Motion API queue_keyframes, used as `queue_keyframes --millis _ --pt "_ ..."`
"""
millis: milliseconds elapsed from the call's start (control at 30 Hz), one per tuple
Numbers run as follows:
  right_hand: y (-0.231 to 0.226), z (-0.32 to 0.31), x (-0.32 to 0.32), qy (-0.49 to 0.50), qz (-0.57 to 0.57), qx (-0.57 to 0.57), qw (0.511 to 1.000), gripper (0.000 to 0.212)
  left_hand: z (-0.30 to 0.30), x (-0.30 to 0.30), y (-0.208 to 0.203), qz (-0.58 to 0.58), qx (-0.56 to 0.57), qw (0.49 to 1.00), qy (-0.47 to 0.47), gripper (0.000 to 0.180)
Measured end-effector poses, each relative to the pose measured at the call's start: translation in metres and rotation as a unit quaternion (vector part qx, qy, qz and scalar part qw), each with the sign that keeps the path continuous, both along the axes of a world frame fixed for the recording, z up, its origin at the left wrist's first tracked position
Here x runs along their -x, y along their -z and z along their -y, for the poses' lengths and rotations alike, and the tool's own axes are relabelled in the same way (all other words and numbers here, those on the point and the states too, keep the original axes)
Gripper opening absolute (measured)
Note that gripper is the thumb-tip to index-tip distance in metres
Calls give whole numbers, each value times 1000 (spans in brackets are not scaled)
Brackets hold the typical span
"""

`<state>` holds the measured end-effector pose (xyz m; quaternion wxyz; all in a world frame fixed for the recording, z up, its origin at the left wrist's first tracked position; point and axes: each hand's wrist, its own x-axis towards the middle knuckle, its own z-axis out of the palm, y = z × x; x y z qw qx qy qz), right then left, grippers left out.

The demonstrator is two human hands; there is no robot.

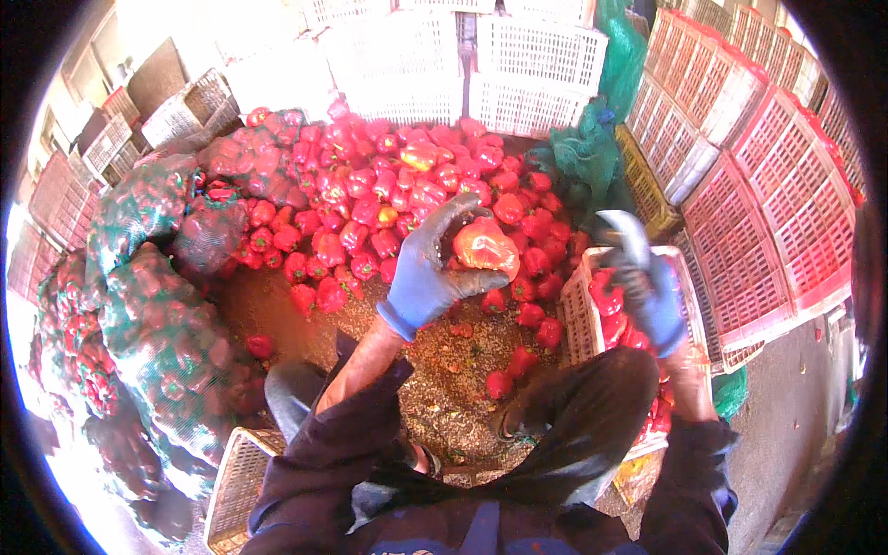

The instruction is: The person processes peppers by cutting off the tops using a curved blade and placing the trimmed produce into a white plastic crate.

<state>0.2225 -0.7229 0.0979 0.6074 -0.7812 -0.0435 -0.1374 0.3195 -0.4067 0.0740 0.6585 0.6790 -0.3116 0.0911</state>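
Note:
My left hand [435, 264], in a blue glove with dark coated fingers, grips a red bell pepper [486, 248] between thumb and fingers, in front of the pepper heap. Over at the right, my gloved right hand [652, 296] is closed around what looks like a knife with a pale curved blade [631, 236]; motion blurs its fingers and the handle is hidden. Below that hand stands a white plastic crate [581, 314] holding red peppers. The large heap of red bell peppers [370, 185] spreads across the floor ahead, a few showing yellow or orange patches.
Full green mesh sacks of peppers [171, 342] line the left side. Stacked crates [712, 176] rise at the right, with white crates [536, 60] at the back. Green netting [587, 153] hangs beside the heap. Another crate [242, 481] sits by my left leg.

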Motion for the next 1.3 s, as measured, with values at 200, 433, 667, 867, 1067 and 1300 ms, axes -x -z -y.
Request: queue_keyframes --millis 200,433,667,867,1067,1300 --pt "4 -164 -28 -105 14 -55 993 40 -36 47 -5 -19 26 994 -107 88" --pt "36 -180 -37 -84 23 23 996 35 -68 50 20 -209 97 972 40 78" --pt "33 -196 -47 -88 113 149 978 50 -89 37 52 -240 154 958 -32 67" --pt "50 -194 -48 -96 183 271 940 55 -100 35 45 -63 -31 980 -185 61" --pt "55 -191 -41 -135 157 263 942 59 -95 41 42 -1 -76 973 -220 69" --pt "62 -185 -36 -78 214 287 931 72 -77 46 46 -86 115 980 -140 57"
